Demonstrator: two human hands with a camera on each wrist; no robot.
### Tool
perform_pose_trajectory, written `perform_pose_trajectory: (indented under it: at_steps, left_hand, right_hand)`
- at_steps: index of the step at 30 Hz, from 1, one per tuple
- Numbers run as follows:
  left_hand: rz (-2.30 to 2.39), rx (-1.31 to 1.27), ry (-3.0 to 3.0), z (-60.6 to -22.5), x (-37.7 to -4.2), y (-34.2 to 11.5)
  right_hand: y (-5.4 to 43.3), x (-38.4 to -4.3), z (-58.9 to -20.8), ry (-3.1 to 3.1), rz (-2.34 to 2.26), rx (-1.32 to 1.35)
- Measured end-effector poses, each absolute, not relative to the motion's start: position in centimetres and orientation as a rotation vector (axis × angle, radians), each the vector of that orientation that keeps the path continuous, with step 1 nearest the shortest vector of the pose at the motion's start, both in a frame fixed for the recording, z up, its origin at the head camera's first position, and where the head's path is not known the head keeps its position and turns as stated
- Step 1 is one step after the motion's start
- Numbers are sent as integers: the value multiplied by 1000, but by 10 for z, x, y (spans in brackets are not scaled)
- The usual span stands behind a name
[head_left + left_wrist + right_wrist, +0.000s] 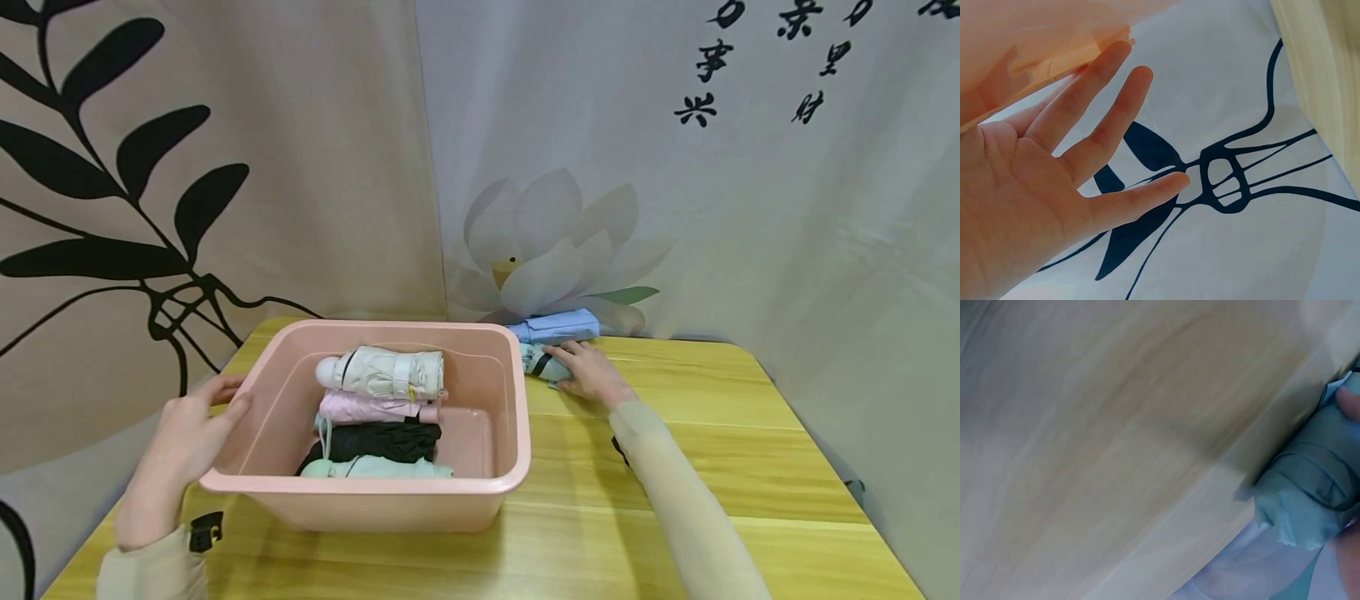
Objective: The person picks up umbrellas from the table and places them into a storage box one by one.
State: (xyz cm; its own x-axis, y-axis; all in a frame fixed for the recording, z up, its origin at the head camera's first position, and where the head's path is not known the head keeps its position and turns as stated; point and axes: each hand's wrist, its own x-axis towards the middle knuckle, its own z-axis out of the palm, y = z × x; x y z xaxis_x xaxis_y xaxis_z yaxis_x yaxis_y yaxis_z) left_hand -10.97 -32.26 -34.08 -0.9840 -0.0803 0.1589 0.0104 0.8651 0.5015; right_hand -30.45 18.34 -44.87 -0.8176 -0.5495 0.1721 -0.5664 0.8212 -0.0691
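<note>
A pink plastic bin (367, 510) stands on the table, holding a white folded umbrella (386, 372), a lilac one (367, 408), a black one (390, 442) and a mint green one (390, 468), lying side by side. My left hand (191, 437) is at the bin's left side. In the left wrist view its fingers (1107, 134) are spread and mostly straight, some against the bin wall. To the right of the bin, my right hand (592, 372) grips a pale teal folded umbrella (1310, 481); the bin hides its far end. Just behind it lies a blue folded umbrella (558, 326).
The wooden table (720, 400) extends to the right of the bin and in front of it. A curtain (337, 167) with printed leaves, a flower and dark characters hangs right behind the table's back edge.
</note>
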Motion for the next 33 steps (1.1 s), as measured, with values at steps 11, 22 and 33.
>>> perform_pose_trajectory:
  at_steps: [11,22,33]
  left_hand:
    - [-761,46,-2859,-342,-110,-323]
    - [-765,32,-2837,-341,-110,-323]
    - [-764,32,-2847,-341,-110,-323]
  right_hand:
    - [184,-299,-451,-2799,210,908]
    - [185,-291,-450,-2721,167,881]
    - [184,-288,-437,-2586,136,865]
